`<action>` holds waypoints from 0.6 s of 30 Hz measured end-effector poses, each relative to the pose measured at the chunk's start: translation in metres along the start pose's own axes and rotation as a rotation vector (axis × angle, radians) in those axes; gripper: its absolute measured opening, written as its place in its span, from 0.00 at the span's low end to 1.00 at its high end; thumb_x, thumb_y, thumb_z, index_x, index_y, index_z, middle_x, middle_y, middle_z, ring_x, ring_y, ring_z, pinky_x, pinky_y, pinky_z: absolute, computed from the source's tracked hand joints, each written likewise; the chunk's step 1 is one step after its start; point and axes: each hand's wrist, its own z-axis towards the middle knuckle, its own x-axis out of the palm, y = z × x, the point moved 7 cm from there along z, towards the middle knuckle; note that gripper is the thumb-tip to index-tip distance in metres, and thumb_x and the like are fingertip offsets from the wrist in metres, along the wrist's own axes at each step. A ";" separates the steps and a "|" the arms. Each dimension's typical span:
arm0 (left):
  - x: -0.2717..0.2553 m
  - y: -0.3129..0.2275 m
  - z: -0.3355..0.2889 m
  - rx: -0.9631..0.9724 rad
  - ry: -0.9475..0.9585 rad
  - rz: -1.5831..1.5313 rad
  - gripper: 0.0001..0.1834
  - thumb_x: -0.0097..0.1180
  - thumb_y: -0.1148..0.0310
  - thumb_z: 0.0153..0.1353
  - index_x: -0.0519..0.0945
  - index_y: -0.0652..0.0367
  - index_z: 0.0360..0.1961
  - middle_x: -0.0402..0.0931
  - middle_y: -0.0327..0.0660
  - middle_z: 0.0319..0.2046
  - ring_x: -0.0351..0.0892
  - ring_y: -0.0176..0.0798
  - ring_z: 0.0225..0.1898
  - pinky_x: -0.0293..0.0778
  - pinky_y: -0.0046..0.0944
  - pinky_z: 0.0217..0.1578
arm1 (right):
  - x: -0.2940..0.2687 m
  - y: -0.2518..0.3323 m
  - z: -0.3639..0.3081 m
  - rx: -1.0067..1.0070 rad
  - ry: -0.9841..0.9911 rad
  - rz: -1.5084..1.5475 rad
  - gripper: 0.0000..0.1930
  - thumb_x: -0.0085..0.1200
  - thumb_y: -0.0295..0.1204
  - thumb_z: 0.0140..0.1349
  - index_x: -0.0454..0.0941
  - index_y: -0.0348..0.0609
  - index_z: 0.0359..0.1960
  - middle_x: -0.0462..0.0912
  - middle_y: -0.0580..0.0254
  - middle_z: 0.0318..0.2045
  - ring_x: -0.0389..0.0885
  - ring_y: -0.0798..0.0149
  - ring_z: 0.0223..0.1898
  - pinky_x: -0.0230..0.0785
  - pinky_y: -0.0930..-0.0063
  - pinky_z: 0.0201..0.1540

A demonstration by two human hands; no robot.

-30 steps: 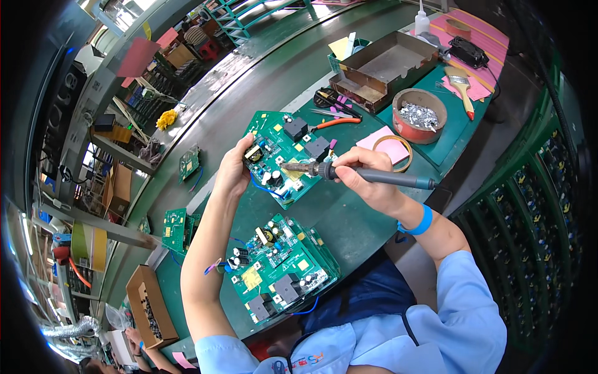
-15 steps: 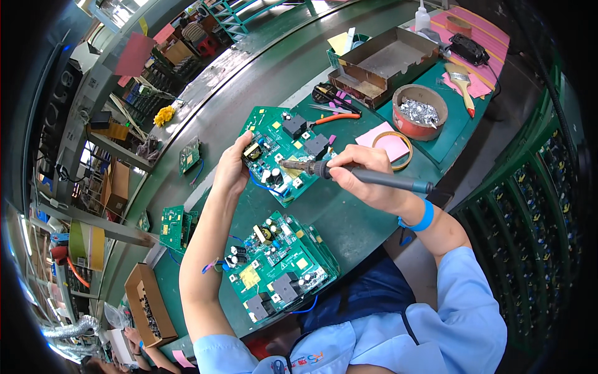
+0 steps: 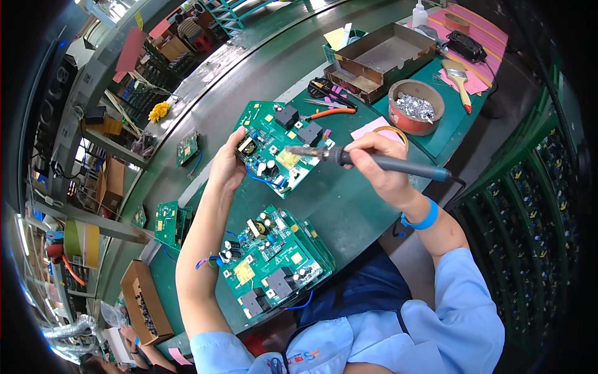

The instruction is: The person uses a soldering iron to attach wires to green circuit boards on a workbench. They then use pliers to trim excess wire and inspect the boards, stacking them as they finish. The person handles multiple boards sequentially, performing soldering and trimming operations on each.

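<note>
My left hand [image 3: 228, 164] grips the left edge of a green circuit board [image 3: 260, 115], fingers closed on it. The board carries black relays, capacitors and a yellow patch. In my right hand [image 3: 383, 167] is a soldering iron [image 3: 411, 167] with a dark grey handle. Its tip points left, over the board near the yellow patch; whether it touches cannot be told. A blue band [image 3: 423, 215] circles my right wrist. Closer to me lies a stack of similar boards [image 3: 274, 262] with blue wires.
Beyond the held board are orange-handled pliers [image 3: 331, 113], a tape roll [image 3: 393, 132], a round tub of metal scraps [image 3: 402, 117], a brush [image 3: 458, 78] and a metal tray [image 3: 391, 53]. More boards [image 3: 167, 223] lie left. A co-worker's hand [image 3: 129, 333] shows at lower left.
My right hand has drawn the soldering iron a little to the right, and its tip has shifted up and right over the board. The held board has moved slightly left and up.
</note>
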 end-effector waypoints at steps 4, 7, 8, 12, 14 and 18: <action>-0.007 0.002 0.001 -0.005 0.001 -0.042 0.13 0.50 0.59 0.52 0.73 0.57 0.34 0.74 0.36 0.30 0.74 0.32 0.31 0.72 0.36 0.34 | -0.038 0.008 -0.002 -0.025 -0.126 -0.100 0.05 0.47 0.24 0.53 0.73 0.35 0.26 0.73 0.65 0.19 0.69 0.77 0.21 0.61 0.85 0.23; -0.012 0.003 0.002 -0.002 0.024 -0.121 0.12 0.52 0.60 0.52 0.73 0.57 0.33 0.75 0.37 0.30 0.74 0.32 0.31 0.71 0.35 0.34 | -0.090 -0.004 -0.011 -0.002 -0.323 -0.222 0.05 0.46 0.25 0.54 0.72 0.35 0.30 0.72 0.67 0.22 0.67 0.79 0.23 0.60 0.86 0.26; -0.014 0.004 0.004 0.001 0.035 -0.156 0.12 0.52 0.60 0.51 0.74 0.57 0.32 0.75 0.37 0.30 0.74 0.33 0.31 0.71 0.35 0.34 | -0.107 -0.004 -0.014 -0.024 -0.373 -0.404 0.05 0.46 0.24 0.54 0.73 0.36 0.30 0.71 0.67 0.23 0.68 0.77 0.24 0.60 0.85 0.27; -0.018 0.000 0.002 0.054 0.031 -0.205 0.12 0.52 0.60 0.51 0.74 0.56 0.31 0.75 0.36 0.29 0.74 0.33 0.30 0.71 0.35 0.35 | -0.142 -0.013 -0.023 -0.057 -0.307 -0.991 0.07 0.51 0.25 0.50 0.73 0.38 0.31 0.67 0.62 0.22 0.67 0.68 0.23 0.60 0.78 0.26; -0.019 0.000 0.001 0.064 0.036 -0.195 0.13 0.52 0.60 0.51 0.73 0.57 0.32 0.75 0.37 0.29 0.74 0.32 0.31 0.71 0.35 0.34 | -0.146 -0.020 -0.022 0.003 -0.262 -0.980 0.07 0.51 0.25 0.50 0.73 0.38 0.31 0.67 0.61 0.22 0.67 0.67 0.23 0.61 0.77 0.27; -0.020 0.003 -0.002 0.072 0.023 -0.188 0.14 0.52 0.59 0.51 0.73 0.57 0.33 0.75 0.37 0.30 0.74 0.33 0.32 0.72 0.36 0.35 | -0.141 -0.015 -0.024 -0.023 -0.286 -0.958 0.06 0.51 0.24 0.50 0.73 0.38 0.31 0.67 0.60 0.22 0.67 0.66 0.23 0.60 0.77 0.26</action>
